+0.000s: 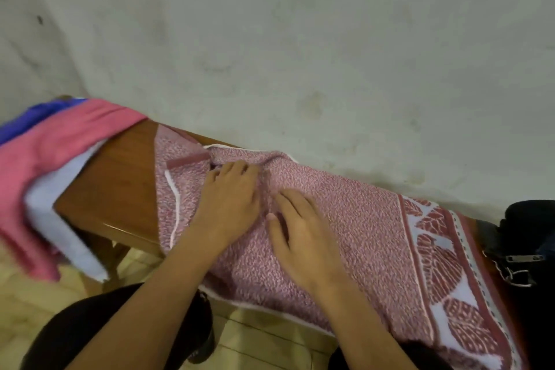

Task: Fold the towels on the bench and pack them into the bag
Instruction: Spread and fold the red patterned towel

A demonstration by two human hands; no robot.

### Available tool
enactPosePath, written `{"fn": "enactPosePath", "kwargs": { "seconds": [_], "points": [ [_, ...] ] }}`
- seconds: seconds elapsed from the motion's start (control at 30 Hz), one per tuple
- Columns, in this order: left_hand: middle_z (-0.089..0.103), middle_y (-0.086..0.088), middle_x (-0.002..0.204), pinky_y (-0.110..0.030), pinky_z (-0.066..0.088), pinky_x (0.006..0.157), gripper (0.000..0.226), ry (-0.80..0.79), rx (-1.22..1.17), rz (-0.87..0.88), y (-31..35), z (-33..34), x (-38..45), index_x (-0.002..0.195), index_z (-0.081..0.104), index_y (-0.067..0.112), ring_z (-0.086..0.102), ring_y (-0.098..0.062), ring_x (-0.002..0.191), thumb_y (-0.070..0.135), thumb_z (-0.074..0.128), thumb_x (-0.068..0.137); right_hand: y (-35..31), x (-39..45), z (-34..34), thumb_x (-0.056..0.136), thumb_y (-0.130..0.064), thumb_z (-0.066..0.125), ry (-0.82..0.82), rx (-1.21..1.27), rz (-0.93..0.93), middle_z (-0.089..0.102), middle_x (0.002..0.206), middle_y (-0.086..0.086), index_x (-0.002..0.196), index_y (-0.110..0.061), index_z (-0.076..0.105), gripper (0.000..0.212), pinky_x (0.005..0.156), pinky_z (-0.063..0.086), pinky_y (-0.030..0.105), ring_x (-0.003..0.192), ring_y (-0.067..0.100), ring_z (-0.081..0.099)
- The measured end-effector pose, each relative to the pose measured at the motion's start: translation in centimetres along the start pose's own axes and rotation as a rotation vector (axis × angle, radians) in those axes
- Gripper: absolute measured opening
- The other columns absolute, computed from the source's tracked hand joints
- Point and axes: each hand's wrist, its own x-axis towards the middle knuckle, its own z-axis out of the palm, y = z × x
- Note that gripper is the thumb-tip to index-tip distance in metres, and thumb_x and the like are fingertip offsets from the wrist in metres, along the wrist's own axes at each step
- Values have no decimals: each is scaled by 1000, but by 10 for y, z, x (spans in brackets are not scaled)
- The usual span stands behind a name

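While the patterned towel [345, 219] lay spread along the bench [120, 183], long axis w/ the bench and leaf border twd the dark bag [528, 237], we judged folding barely begun. Our left hand [231, 201] and right hand [303, 231] pressed flat on it, fingers straight, gripping nothing. Pink towel [60, 141] & others heaped at far-left end, unfolded; nothing seen packed.

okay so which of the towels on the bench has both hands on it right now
The speckled pink-and-white towel with the leaf-patterned border, spread across the bench. The plain pink, white and blue ones sit untouched at the bench's left end.
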Motion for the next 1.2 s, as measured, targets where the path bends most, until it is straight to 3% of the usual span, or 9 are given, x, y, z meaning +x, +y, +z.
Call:
{"fn": "enactPosePath", "kwargs": {
  "seconds": [0.2,0.37,0.53,0.6,0.73,0.8,0.9,1.1,1.2],
  "points": [
    [46,-15,136,-46,30,106,42,52,-62,-276,-58,-15,1,134,49,10,34,-34,128,22,54,93,-46,17,27,99,-27,48,57,50,-108,63,117,1,118,-10,66,31,101,44,30,110,16,55],
    [50,-13,130,-40,32,100,48,-18,-299,-324,-86,-22,-2,138,44,13,42,-35,123,10,57,92,-64,18,47,100,-33,47,-96,52,-179,59,128,-5,124,-16,64,34,108,39,28,120,12,52],
    [64,-3,109,-11,43,65,31,92,-519,-353,-100,-25,-7,127,57,15,60,-12,86,13,58,96,-62,21,51,100,-54,32,-290,-48,-150,25,162,-10,155,-30,28,60,124,14,38,151,8,13],
    [65,-2,95,-14,40,51,21,205,-517,-452,-108,-34,-13,117,58,17,57,-7,68,14,57,96,-62,21,50,100,-61,23,-336,-115,-130,12,165,-10,158,-35,12,64,125,2,42,153,9,0],
    [64,-14,105,-45,46,83,34,299,-174,-607,-152,-56,-35,122,56,12,60,-35,96,17,59,88,-62,22,47,95,-72,12,-365,-202,-61,-5,166,-7,156,-41,-7,71,123,-9,51,151,17,-17],
    [63,-15,97,-50,40,93,30,220,-37,-701,-171,-64,-46,116,58,11,59,-40,97,13,60,86,-63,22,47,93,-75,12,-367,-230,-31,-13,166,-3,155,-41,-9,74,122,-10,53,151,21,-21],
    [55,-20,117,-55,31,100,37,132,141,-762,-173,-69,-52,119,59,15,47,-40,113,8,62,82,-63,23,48,92,-77,11,-386,-230,-16,-16,165,0,155,-42,-10,75,122,-11,50,150,20,-22],
    [54,2,127,-48,38,106,24,-15,-174,-276,-130,-47,-27,115,63,22,48,-21,122,20,60,91,-62,23,49,91,-78,9,-393,-235,-25,-9,166,-3,155,-43,-4,74,122,-12,46,151,16,-18],
    [50,4,129,-46,33,107,26,-111,-122,-222,-124,-31,-19,121,58,22,42,-19,126,31,53,98,-61,22,49,90,-78,8,-398,-236,-32,-7,167,-3,156,-42,-1,75,123,-11,46,151,16,-17]
  ]
}}
